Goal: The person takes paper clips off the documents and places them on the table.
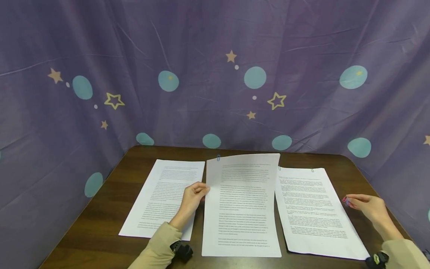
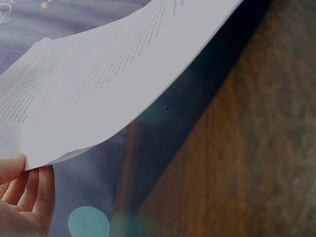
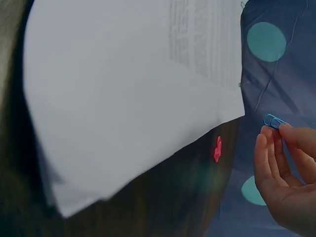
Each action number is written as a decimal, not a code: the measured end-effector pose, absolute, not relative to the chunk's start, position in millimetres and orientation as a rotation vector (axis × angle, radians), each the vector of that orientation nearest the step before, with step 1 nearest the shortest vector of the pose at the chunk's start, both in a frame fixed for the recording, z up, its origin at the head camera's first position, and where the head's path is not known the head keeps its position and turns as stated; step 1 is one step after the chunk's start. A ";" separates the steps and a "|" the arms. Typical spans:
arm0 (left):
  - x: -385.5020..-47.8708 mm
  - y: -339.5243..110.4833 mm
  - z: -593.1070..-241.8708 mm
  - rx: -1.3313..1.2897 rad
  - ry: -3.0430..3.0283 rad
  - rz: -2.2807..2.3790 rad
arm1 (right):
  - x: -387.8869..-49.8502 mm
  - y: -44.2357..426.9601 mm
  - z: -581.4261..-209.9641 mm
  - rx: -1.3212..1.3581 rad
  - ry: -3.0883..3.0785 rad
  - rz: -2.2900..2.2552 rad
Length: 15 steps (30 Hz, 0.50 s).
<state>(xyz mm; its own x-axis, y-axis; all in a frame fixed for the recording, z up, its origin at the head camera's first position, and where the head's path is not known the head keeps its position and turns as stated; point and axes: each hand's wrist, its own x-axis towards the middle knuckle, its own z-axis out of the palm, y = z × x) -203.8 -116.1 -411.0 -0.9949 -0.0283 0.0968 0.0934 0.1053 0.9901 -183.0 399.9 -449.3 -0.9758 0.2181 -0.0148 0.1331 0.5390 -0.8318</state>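
My left hand (image 1: pixel 193 198) pinches the left edge of a printed paper stack (image 1: pixel 243 209), which is lifted off the table and has a blue paper clip (image 1: pixel 218 158) at its top left corner. In the left wrist view the thumb lies on top of the sheets (image 2: pixel 98 79) and the fingers of the left hand (image 2: pixel 29 197) are beneath. Right of the papers on the table, my right hand (image 1: pixel 371 209) holds a blue paper clip (image 3: pixel 273 121) between thumb and fingertips, as the right wrist view shows.
Another printed sheet (image 1: pixel 168 194) lies at the left of the brown table (image 1: pixel 84 220). A stack with clips at its top (image 1: pixel 315 213) lies at the right. Something small and red (image 3: pixel 217 149) rests beside it. A purple patterned cloth (image 1: pixel 215 74) hangs behind.
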 end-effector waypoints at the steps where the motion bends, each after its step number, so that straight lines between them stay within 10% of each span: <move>1: -203.6 -116.1 -410.7 -0.066 -2.264 -2.044 | -182.1 399.2 -448.6 -0.321 -2.679 1.434; 15: -203.8 -116.8 -413.3 -0.069 -2.273 -2.028 | -182.7 413.2 -465.3 -0.357 -2.809 1.351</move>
